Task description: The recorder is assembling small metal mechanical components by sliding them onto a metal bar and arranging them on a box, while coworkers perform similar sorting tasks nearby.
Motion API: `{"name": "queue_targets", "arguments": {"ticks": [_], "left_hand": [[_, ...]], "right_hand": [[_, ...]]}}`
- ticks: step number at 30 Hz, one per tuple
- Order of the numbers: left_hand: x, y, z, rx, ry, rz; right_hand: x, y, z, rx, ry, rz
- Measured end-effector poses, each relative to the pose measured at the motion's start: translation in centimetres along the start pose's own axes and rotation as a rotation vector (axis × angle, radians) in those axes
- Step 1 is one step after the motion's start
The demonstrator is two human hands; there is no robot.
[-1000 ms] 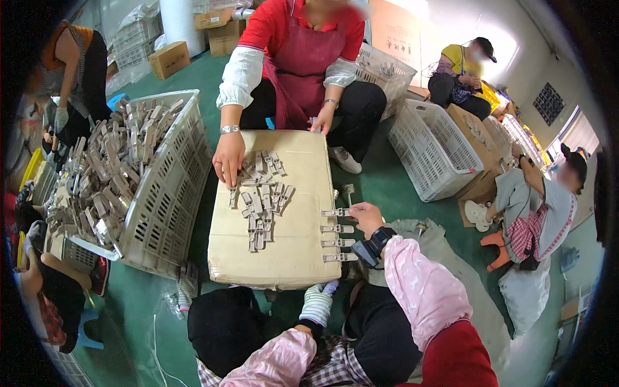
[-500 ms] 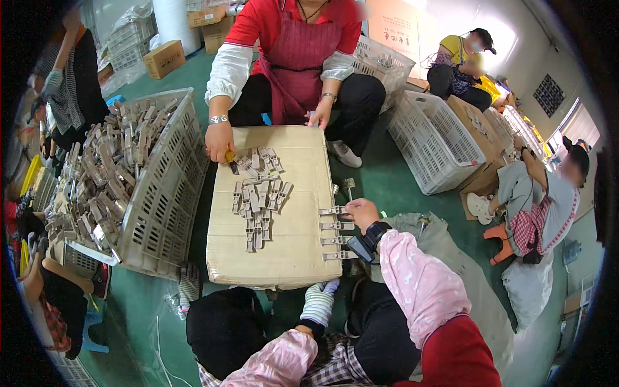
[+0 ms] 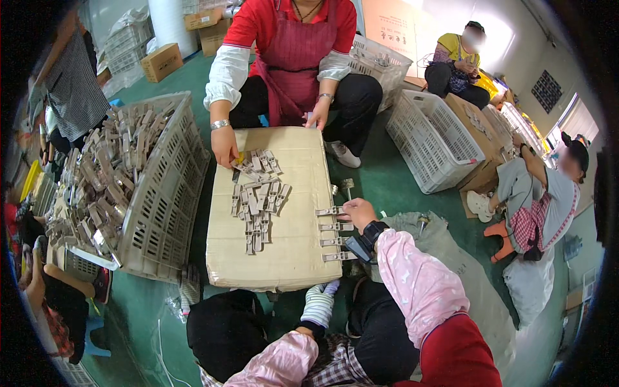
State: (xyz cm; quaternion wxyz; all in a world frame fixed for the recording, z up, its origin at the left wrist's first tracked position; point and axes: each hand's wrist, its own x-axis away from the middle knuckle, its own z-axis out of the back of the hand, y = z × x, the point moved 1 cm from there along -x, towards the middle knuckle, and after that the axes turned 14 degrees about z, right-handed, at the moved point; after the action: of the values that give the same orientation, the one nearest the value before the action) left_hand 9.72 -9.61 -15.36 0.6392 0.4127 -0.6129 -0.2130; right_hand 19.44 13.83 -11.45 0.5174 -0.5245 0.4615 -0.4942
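Note:
My bare right hand (image 3: 360,213) is closed on a grey-beige spring clip (image 3: 330,211) at the right edge of a flat cardboard-topped box (image 3: 290,245). Below that clip, several like it sit along the same edge, among them a clip (image 3: 336,257) at the near end. My left hand (image 3: 317,306), in a striped glove, is by the box's near edge; its fingers are partly hidden there. A heap of loose clips (image 3: 260,206) lies on the box top. Across from me, a co-worker's hand (image 3: 224,147) touches the far left of the box beside the heap.
A grey plastic crate (image 3: 161,187) piled with clips stands left of the box. At the right are another crate (image 3: 429,151) and a grey plastic sack (image 3: 445,258). People sit farther right, one near an orange stool (image 3: 498,238). A metal-topped post (image 3: 348,186) stands beside the box.
The co-worker's hand has shifted slightly toward the clip heap, and the loose clips near it have moved a little. My right hand stays at the top edge clip; my left hand looks unmoved.

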Motion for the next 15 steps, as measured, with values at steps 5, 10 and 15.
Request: {"name": "queue_targets", "arguments": {"ticks": [5, 10, 15], "left_hand": [[-0.6, -0.7, 0.0, -0.037, -0.007, 0.022], [-1.0, -1.5, 0.0, 0.03, 0.001, 0.02], [-0.4, -0.8, -0.4, 0.076, -0.038, 0.053]], "right_hand": [[-0.3, 0.3, 0.2, -0.002, 0.009, 0.014], [0.0, 0.1, -0.3, 0.095, -0.027, -0.048], [-0.4, 0.2, 0.2, 0.093, -0.03, -0.055]]}}
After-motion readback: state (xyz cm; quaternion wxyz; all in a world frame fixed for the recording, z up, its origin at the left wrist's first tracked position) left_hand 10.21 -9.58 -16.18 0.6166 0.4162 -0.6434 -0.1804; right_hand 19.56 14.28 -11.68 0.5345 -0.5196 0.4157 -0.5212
